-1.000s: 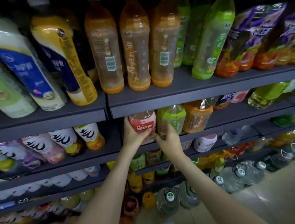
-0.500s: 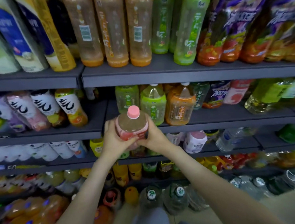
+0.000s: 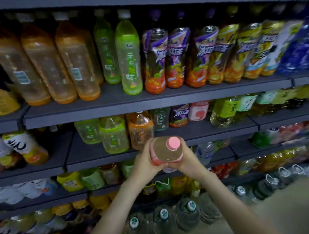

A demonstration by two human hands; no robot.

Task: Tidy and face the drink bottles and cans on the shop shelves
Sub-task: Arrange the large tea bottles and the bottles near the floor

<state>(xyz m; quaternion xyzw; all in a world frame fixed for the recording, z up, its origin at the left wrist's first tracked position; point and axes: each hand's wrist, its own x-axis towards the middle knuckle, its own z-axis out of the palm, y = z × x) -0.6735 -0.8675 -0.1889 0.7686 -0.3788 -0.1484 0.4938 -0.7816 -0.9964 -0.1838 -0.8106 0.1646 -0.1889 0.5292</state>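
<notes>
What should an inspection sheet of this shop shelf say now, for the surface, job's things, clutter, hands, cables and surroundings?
Surface: dark grey shelves in several tiers, stocked with drinks.
Job's things: pink-capped bottle held upright in front of the middle tier; orange bottles and green bottles stand in rows on the tier above.
Clutter: nothing seen.
Grippers: left hand and right hand grip the bottle's sides.
Cables: nothing seen.
Surroundings: large water jugs at the bottom; pale floor at lower right.
</notes>
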